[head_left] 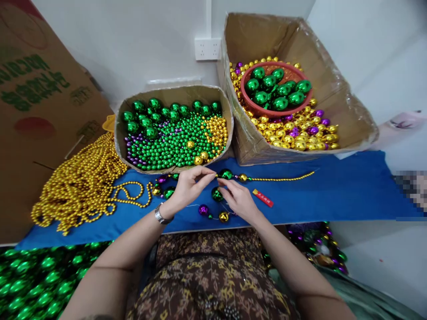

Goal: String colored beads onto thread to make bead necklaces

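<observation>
My left hand [191,189], with a metal watch [163,214] on its wrist, pinches the bead string between thumb and forefinger. Just right of that pinch, a large green bead [226,174] and a gold bead [243,178] lead into a gold bead chain [283,179]. My right hand [240,201] has its fingers bent together close to the left fingertips; what they grip is too small to tell. Beside its fingers is another green bead [216,194]. On thin thread nearer me lie a purple bead [203,210] and a gold bead [223,216].
A low carton [173,170] holds green, purple and gold beads. At its right, a taller box [253,149] contains gold beads and a red basket [245,95] of green ones. Gold bead chains [83,182] heap at left; a red packet [263,198] lies on the blue cloth [350,191].
</observation>
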Demonstrator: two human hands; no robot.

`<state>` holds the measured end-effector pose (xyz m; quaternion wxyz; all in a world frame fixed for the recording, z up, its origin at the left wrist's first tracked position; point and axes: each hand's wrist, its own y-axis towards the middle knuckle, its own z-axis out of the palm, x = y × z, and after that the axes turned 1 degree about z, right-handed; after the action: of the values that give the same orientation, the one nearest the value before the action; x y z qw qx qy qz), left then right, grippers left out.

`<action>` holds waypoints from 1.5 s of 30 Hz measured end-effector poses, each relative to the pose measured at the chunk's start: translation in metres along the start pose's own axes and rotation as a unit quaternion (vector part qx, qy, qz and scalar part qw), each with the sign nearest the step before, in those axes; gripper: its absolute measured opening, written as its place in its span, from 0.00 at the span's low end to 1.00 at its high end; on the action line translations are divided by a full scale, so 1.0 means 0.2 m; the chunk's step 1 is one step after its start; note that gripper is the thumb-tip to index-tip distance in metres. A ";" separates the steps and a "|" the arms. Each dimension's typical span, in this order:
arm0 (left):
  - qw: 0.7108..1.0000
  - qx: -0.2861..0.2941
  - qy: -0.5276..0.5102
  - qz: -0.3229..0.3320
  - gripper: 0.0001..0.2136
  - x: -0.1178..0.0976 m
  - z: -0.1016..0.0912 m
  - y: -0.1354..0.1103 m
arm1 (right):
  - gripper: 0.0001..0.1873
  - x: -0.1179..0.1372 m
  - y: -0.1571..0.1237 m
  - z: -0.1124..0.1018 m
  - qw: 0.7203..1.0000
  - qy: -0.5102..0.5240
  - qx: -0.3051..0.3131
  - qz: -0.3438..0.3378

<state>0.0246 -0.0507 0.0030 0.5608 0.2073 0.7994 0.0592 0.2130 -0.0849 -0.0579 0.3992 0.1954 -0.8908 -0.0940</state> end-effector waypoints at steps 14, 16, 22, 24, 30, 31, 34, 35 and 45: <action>0.969 0.229 -0.047 0.084 0.10 0.09 0.31 -0.06 | 0.13 0.26 0.16 -0.35 0.960 0.257 -0.097 0.057; 0.958 0.265 0.011 0.106 0.11 0.13 0.35 -0.07 | 0.11 0.26 0.18 -0.43 0.948 0.271 -0.163 0.044; 0.891 0.301 0.296 0.165 0.10 0.26 0.34 -0.14 | 0.08 0.14 0.16 -0.73 0.858 0.298 -0.415 0.043; 0.861 0.301 0.374 0.167 0.08 0.27 0.31 -0.16 | 0.09 0.09 0.13 -0.80 0.840 0.289 -0.455 0.063; 0.806 0.270 0.504 0.154 0.09 0.22 0.20 -0.18 | 0.10 -0.04 0.09 -0.81 0.821 0.253 -0.507 0.065; 0.801 0.266 0.516 0.148 0.09 0.22 0.18 -0.19 | 0.13 -0.05 0.09 -0.79 0.822 0.247 -0.510 0.057; 0.784 0.265 0.545 0.133 0.12 0.25 0.14 -0.23 | 0.19 -0.04 0.10 -0.73 0.831 0.245 -0.498 0.046; 0.783 0.271 0.545 0.127 0.13 0.27 0.13 -0.24 | 0.20 -0.03 0.11 -0.70 0.834 0.247 -0.491 0.047; 0.868 0.269 0.403 0.111 0.24 0.27 0.03 -0.20 | 0.09 0.13 0.04 -0.48 0.911 0.174 -0.371 0.037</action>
<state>0.0049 -0.0653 -0.0598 0.1023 0.3962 0.9123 -0.0179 0.2676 -0.0900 0.0258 0.5952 0.0133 -0.7145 -0.3676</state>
